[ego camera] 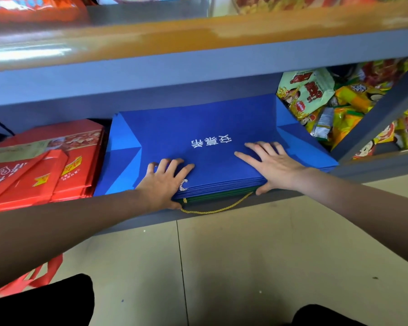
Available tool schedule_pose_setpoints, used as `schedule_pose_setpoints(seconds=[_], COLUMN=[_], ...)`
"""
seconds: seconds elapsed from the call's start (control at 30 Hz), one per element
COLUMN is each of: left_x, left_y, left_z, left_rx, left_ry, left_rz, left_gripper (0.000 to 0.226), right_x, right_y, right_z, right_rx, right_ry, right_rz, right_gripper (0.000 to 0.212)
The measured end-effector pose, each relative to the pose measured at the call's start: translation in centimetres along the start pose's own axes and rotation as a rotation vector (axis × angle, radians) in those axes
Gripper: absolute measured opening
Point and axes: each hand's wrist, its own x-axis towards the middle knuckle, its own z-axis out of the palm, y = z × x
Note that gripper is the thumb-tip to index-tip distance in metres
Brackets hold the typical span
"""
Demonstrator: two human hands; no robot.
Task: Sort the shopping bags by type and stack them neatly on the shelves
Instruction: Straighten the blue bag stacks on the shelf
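A stack of flat blue paper shopping bags (pixel 198 128) with white characters lies on the lower grey shelf (pixel 245 201). Green bags (pixel 222 196) with a yellow cord handle (pixel 212 210) sit under the blue ones. My left hand (pixel 163 182) rests on the stack's near left corner, fingers on top and thumb at the front edge. My right hand (pixel 271 165) lies flat on top at the near right, thumb against the front edge. To the left, red shopping bags (pixel 45 161) lie in overlapping piles on the same shelf.
Snack packets (pixel 316 100) fill the shelf section to the right, behind a slanted grey brace (pixel 375 114). An upper shelf (pixel 198 48) with an orange edge strip hangs just above. A red bag handle (pixel 40 276) lies on the tiled floor (pixel 245 267) at lower left.
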Motion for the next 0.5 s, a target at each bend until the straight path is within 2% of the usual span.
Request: schedule_pose_setpoints(seconds=[0.23,0.5], left_x=[0.1,0.3], left_y=[-0.5,-2.5], left_z=[-0.8,-2.8], left_rx=[-0.105,-0.204], left_ry=[-0.026,-0.071], left_rz=[0.034,0.093], left_gripper=[0.099,0.096], right_x=[-0.1,-0.8], right_y=[0.2,2.0], right_z=[-0.5,-3.4], right_rx=[0.040,0.115], right_ry=[-0.005,0.093], right_rz=[0.024,-0.006], right_gripper=[0.111,0.089])
